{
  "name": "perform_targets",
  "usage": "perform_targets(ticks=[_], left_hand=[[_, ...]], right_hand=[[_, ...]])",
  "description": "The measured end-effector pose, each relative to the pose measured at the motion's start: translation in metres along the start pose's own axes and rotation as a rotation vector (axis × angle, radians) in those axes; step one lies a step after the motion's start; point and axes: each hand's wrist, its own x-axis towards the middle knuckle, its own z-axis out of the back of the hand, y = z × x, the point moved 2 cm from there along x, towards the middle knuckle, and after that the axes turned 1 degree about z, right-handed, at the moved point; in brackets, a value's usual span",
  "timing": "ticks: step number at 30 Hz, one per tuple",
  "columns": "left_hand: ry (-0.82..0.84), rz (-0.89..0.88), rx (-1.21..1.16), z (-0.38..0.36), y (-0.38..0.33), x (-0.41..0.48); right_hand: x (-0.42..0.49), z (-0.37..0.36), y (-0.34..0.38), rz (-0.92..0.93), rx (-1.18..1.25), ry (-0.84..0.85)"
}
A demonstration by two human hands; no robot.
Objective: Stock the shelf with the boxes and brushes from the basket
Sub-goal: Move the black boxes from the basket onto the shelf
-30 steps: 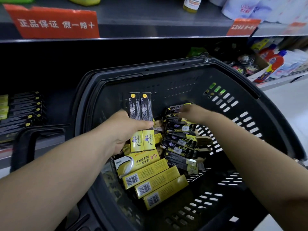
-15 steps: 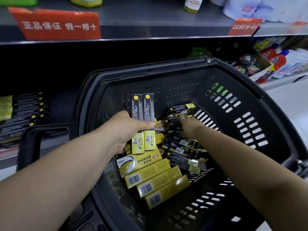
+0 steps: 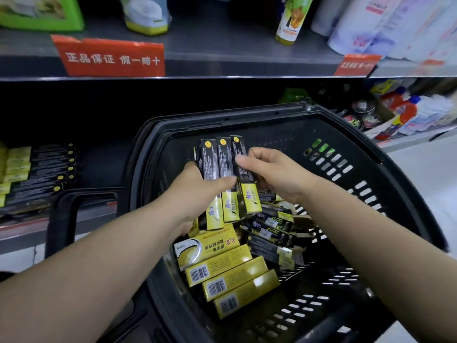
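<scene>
A black plastic basket [image 3: 346, 134] stands before the shelf, holding yellow boxes [image 3: 230, 276] with barcodes at its near left and a heap of black-and-yellow boxes [image 3: 272, 231] to the right. My left hand [image 3: 195, 194] grips a fan of three upright black-and-yellow boxes [image 3: 223, 174] above the basket. My right hand [image 3: 274, 172] pinches the rightmost of these boxes, pressing it against the other two. The lower shelf [image 3: 29, 226] at the left bears rows of the same black-and-yellow boxes [image 3: 37, 177]. No brush shows clearly.
The basket's handle [image 3: 64, 214] sticks up at the left in front of the lower shelf. The upper shelf [image 3: 222, 63] carries red price tags, bottles and white packs. More bottles and tins [image 3: 395, 115] lie on the lower shelf at the right.
My right hand came up from the heap with one more box and set it beside the two in my left hand. The view has shifted closer and slightly upward.
</scene>
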Motion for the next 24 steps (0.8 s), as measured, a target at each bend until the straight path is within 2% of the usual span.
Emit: perform_targets(ticks=[7, 11, 14, 17, 20, 24], left_hand=[[0.101, -0.064, -0.073, 0.018, -0.028, -0.035], [0.146, -0.054, -0.113, 0.048, -0.033, -0.067], [0.141, -0.048, -0.141, 0.078, -0.033, -0.092], [0.059, -0.056, -0.140, 0.117, -0.030, -0.111], [-0.088, -0.046, -0.018, 0.164, -0.021, -0.122], [-0.174, -0.024, 0.114, 0.228, -0.005, -0.128]], right_hand=[[-0.026, -0.019, 0.040, 0.032, 0.104, -0.077], [-0.032, -0.045, 0.067, 0.075, 0.117, 0.010], [-0.034, -0.073, 0.084, 0.096, 0.037, 0.045], [-0.031, -0.099, 0.096, 0.084, 0.000, 0.048], [-0.025, -0.122, 0.108, 0.058, 0.005, 0.040], [-0.008, -0.152, 0.125, 0.047, -0.219, 0.011]])
